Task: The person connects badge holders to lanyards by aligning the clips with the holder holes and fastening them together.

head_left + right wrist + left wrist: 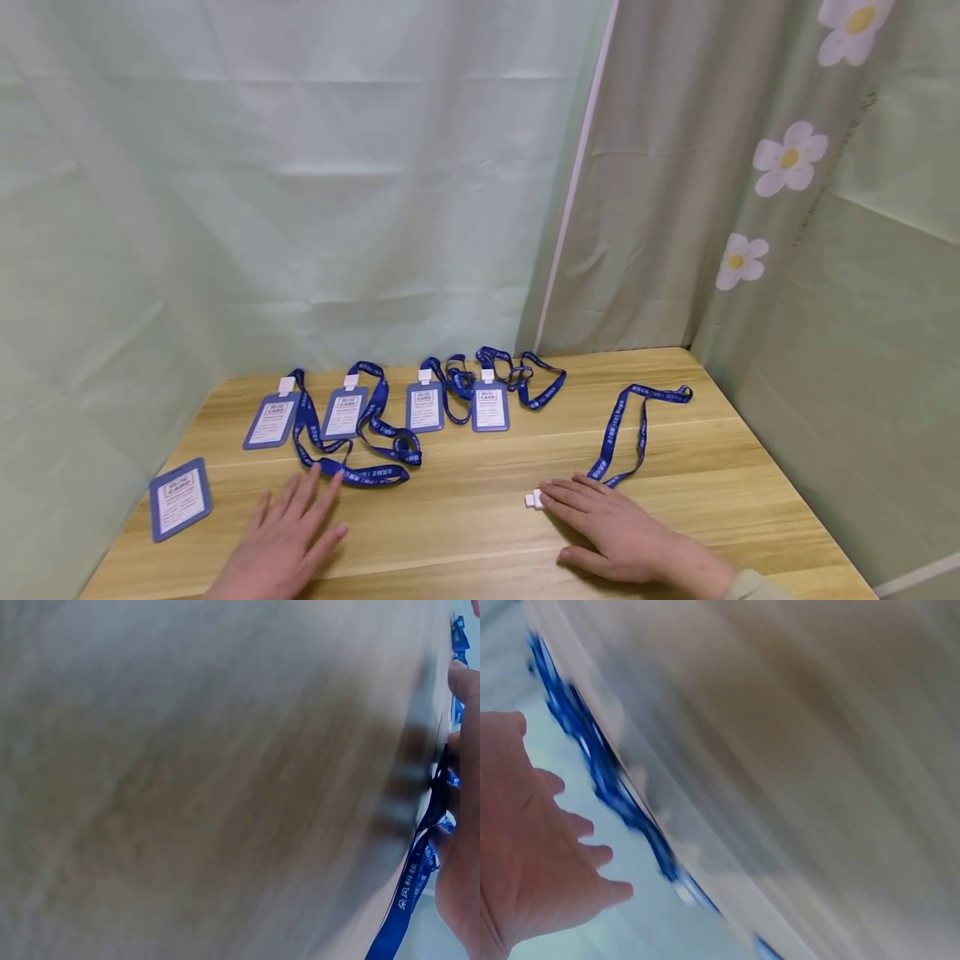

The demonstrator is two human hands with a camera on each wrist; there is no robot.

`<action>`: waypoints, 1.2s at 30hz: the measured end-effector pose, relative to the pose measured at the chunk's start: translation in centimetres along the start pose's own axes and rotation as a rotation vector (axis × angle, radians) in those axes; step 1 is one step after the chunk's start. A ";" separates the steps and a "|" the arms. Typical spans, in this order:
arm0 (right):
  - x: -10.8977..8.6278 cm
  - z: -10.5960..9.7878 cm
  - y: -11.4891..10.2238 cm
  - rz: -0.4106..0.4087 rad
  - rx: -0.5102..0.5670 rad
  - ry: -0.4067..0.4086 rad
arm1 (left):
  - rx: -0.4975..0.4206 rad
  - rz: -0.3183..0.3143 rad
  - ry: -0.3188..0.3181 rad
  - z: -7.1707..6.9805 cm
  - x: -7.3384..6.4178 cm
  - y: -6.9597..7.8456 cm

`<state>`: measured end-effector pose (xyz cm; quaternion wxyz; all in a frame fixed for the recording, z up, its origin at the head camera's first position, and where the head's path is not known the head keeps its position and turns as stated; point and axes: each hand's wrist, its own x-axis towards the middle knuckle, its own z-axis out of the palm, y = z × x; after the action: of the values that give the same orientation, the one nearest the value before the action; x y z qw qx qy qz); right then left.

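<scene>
My left hand (281, 533) is spread over the table's near left part, its fingertips close to the blue strap of a lanyard. It holds nothing, and the left wrist view shows the fingers apart. On the right, my right hand (618, 529) lies with extended fingers over the end of a loose blue lanyard (615, 429). Its white clip (533, 500) sticks out beyond the fingertips, partly hidden by them. In the right wrist view the printed strap (405, 892) runs past the fingers. A blue card holder (181, 499) without a strap lies at the far left.
Along the back stand out several badges with lanyards, among them card holders (270, 421), (344, 413) at left and another card holder (491, 407) at right. The wooden table (465, 542) ends at a pale curtain (375, 208) behind.
</scene>
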<state>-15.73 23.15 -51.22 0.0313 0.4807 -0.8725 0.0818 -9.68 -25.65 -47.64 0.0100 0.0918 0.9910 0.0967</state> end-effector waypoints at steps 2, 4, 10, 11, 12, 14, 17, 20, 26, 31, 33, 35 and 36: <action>0.0 0.0 0.0 0.008 0.008 -0.005 | 0.016 -0.082 0.001 -0.7 -0.2 -2.5; -0.1 0.0 -0.1 0.010 0.006 0.000 | 0.022 -0.162 -0.020 -1.3 -0.3 -5.1; -0.2 0.2 -0.1 0.030 0.013 0.002 | -0.049 -0.396 -0.169 -2.2 -0.8 -11.5; -0.1 0.3 -0.1 0.038 0.020 -0.002 | -0.064 -0.421 -0.191 -2.2 -0.8 -12.2; -0.1 0.3 -0.1 0.043 0.025 -0.007 | -0.075 -0.442 -0.212 -2.2 -0.9 -12.7; -0.1 0.3 -0.1 0.052 0.036 -0.014 | -0.078 -0.461 -0.237 -2.0 -1.1 -13.4; 0.1 0.3 -0.1 0.062 0.051 -0.026 | -0.056 -0.463 -0.283 -1.6 -1.5 -13.8; 0.2 0.2 -0.2 0.062 0.064 -0.028 | -0.029 -0.453 -0.322 -1.4 -1.9 -13.7; 0.2 0.1 -0.2 0.063 0.073 -0.033 | -0.002 -0.397 -0.404 -1.6 -2.5 -13.0; 0.2 0.1 -0.2 0.070 0.078 -0.038 | 0.091 -0.245 -0.433 -1.5 -3.3 -12.4; 0.1 0.1 -0.2 0.075 0.075 -0.038 | 0.123 -0.205 -0.425 -1.2 -3.6 -12.1; 0.1 0.1 -0.1 0.075 0.066 -0.036 | 0.133 -0.188 -0.419 -0.8 -3.7 -11.8; 0.0 0.1 -0.2 0.077 0.067 -0.035 | 0.123 -0.201 -0.421 -0.5 -3.7 -11.6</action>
<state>-15.61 23.00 -51.32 -0.0031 0.4488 -0.8876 0.1036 -8.12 -37.60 -49.34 0.2201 0.0112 0.9753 0.0135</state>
